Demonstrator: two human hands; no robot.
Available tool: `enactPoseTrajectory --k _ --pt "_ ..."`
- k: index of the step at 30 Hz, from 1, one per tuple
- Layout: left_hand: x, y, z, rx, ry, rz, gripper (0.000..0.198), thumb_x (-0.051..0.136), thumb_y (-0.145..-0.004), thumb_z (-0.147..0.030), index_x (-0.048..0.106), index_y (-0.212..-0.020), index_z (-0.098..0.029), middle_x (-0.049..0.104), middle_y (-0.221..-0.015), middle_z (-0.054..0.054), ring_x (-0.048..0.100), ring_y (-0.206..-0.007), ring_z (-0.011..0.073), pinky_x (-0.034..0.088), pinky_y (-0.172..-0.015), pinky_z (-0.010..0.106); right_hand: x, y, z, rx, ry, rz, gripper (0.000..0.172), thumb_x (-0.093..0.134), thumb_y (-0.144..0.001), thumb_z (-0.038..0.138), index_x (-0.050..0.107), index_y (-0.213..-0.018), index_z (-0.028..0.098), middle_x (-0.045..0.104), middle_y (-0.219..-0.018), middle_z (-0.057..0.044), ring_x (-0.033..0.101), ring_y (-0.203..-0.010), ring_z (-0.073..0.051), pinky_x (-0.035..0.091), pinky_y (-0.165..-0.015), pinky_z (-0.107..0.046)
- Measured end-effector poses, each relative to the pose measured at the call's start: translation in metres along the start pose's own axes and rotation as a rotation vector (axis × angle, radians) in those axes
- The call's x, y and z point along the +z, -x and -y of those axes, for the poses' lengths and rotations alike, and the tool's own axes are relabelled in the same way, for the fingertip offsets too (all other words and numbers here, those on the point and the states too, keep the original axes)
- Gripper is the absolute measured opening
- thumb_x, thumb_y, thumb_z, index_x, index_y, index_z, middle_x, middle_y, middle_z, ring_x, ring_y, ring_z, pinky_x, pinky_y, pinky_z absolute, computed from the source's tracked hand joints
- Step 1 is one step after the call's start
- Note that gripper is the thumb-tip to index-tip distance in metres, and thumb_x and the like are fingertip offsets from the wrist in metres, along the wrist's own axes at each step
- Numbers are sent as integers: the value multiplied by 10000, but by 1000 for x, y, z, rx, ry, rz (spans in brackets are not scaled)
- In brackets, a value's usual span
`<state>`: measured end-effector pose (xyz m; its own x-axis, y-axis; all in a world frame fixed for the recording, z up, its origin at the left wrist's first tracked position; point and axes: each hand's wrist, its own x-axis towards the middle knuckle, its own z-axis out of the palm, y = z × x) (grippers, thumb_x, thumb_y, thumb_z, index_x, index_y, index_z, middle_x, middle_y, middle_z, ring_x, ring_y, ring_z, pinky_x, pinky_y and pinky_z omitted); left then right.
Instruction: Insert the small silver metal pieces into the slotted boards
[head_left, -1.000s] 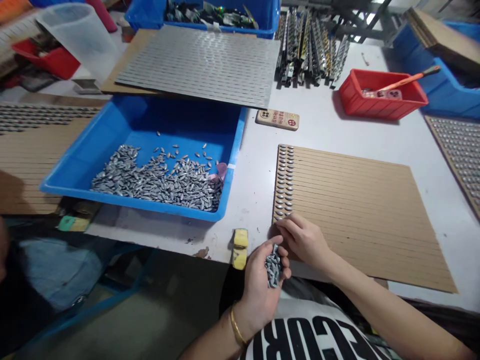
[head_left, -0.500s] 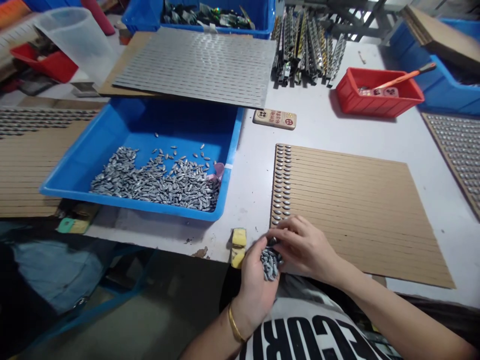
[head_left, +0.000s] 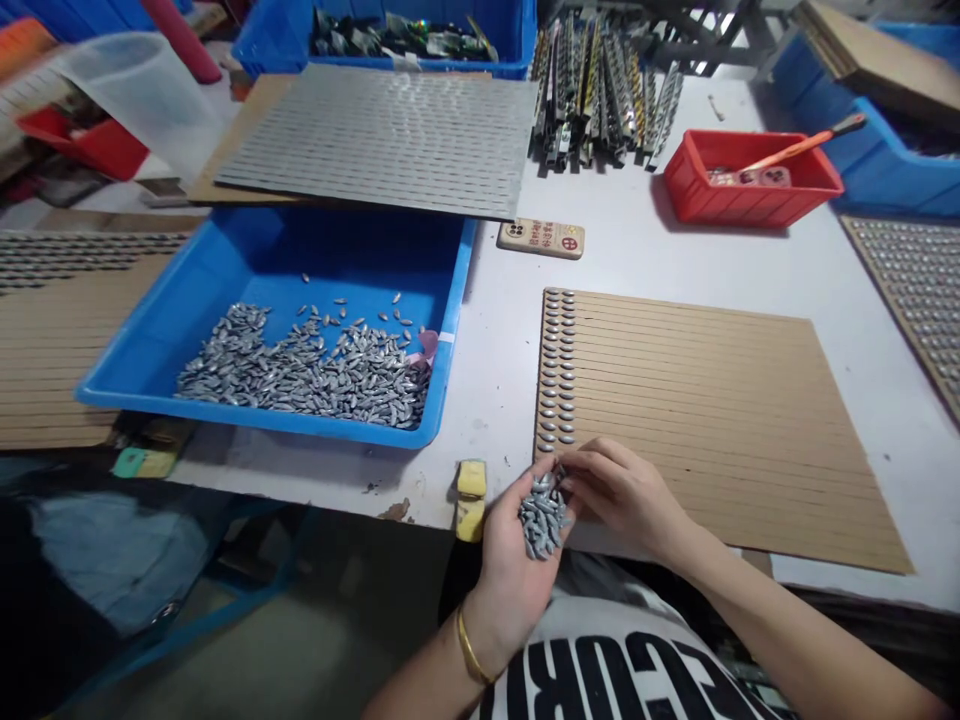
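Note:
My left hand (head_left: pixel 514 560) is cupped palm up around a heap of small grey spindle-shaped metal pieces (head_left: pixel 543 518). Against the fingertip side of that heap, my right hand (head_left: pixel 626 495) has its fingers bent and drawn together; whatever is between the tips is hidden. Both hands are at the near left corner of a brown grooved board (head_left: pixel 720 420). Two columns of the same metal pieces (head_left: pixel 556 370) lie along its left edge, their lower end partly covered by my hands. Many more loose pieces (head_left: pixel 315 375) fill the near part of a blue tray (head_left: pixel 262 420).
A grey slotted sheet (head_left: pixel 382 140) rests over the tray's far side. Farther back are a wooden block with printed marks (head_left: pixel 541 238), a red bin (head_left: pixel 757 200) and a bundle of strips (head_left: pixel 600 90). Yellow tape (head_left: pixel 471 500) sits on the near table edge.
My right fingers have moved slightly to the right across the left palm, uncovering more of the metal pieces there. The whole view has shifted a little.

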<state>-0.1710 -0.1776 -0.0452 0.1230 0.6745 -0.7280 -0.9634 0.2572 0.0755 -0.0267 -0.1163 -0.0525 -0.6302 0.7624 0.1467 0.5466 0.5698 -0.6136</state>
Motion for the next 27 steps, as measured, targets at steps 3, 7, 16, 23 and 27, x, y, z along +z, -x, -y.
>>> enactPoseTrajectory --k 3,7,16,23,27 --pt "1 -1 1 -26 7 -13 253 581 -821 -184 694 -1041 -133 696 -1012 81 641 -870 160 516 -711 244 2 2 1 -19 -19 -40 163 512 -917 191 617 -1037 226 592 -864 -58 579 -799 -177 505 -679 -297" --pt "3 0 1 -33 9 -39 252 574 -824 -180 688 -1039 -118 702 -960 84 650 -829 157 521 -690 240 0 2 5 0 -135 -72 123 505 -912 170 601 -971 219 608 -882 -59 597 -819 -170 512 -696 -288" --pt "1 2 -5 17 2 -62 306 555 -839 -214 637 -1111 -102 691 -1077 154 651 -1025 230 518 -915 372 -4 10 -1 147 -267 -42 104 513 -915 224 607 -957 214 660 -863 -48 621 -763 -163 515 -673 -280" --pt "1 3 -3 27 -9 -78 272 564 -839 -206 649 -1075 -101 689 -1081 147 657 -998 214 518 -922 364 2 10 1 337 -621 -86 123 562 -902 300 616 -911 190 681 -874 -59 652 -771 -171 559 -698 -299" --pt "3 4 -2 40 -16 -102 255 555 -842 -202 660 -1054 -108 690 -1061 131 660 -961 201 535 -889 353 3 8 3 199 -470 -49 156 539 -915 269 672 -976 214 674 -934 -71 646 -872 -188 542 -781 -324"
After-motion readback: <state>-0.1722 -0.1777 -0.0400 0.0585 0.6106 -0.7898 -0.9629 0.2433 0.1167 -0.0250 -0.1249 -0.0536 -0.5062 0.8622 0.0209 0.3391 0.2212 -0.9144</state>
